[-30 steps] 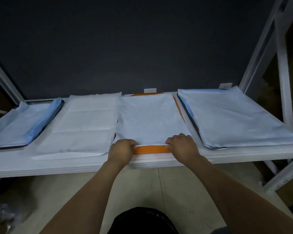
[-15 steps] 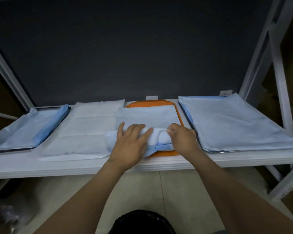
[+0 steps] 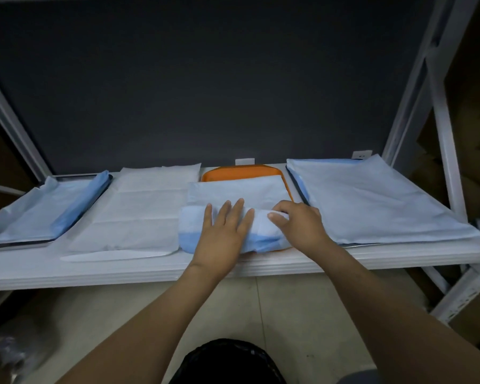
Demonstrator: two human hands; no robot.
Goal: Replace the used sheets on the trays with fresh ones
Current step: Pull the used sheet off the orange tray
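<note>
A white shelf (image 3: 150, 268) against a dark back panel (image 3: 205, 79) holds an orange tray (image 3: 241, 171) at its centre, long axis running from the front edge toward the back. Just left of the orange tray lies a flat stack of white sheets (image 3: 139, 206), and beyond that a dark-rimmed tray (image 3: 109, 180) under a pale sheet with a blue fold, cut off by the picture's left edge. Just right of the orange tray, a large pale blue sheet (image 3: 372, 200) covers another tray, of which only a thin dark rim shows. White frame posts (image 3: 441, 112) rise to the orange tray's right. The used sheet (image 3: 239, 191) lies on the orange tray, flat over the middle and bunched at the near end into a thick roll, whose long axis runs left to right, parallel to the shelf's front edge; its blue underside shows along the bottom. The left hand (image 3: 225, 234) lies flat on the roll, fingers straight and slightly spread. The right hand (image 3: 299, 225) pinches the roll's right end with curled fingers and thumb. Both hands and the roll hide most of the orange tray's near end; its far rim is bare. A dark rounded shape (image 3: 227, 361) at the bottom edge is too dim to identify.
</note>
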